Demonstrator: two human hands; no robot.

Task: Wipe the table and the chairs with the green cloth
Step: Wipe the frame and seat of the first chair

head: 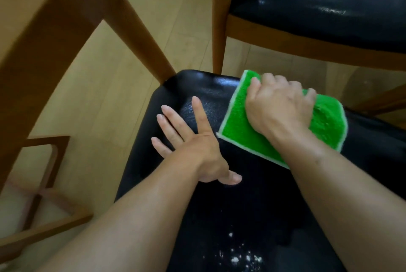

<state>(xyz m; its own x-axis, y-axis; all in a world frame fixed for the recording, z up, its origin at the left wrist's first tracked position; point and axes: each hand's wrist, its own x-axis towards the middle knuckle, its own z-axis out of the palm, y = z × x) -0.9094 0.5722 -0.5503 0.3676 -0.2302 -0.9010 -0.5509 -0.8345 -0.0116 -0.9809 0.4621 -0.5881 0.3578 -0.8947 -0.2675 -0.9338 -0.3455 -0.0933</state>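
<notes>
One head-worn wide-angle view looks steeply down and forward, close over a black chair seat [219,195] that fills the lower middle. Both forearms enter from the bottom edge. The table [33,19] edge bends across the upper left, floor [105,96] beyond.

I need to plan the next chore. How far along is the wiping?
Nothing looks finished. In hand: right hand presses the green cloth on the near chair seat; left hand rests flat there. Left: white crumbs at its near edge, the far chair, the table.
</notes>
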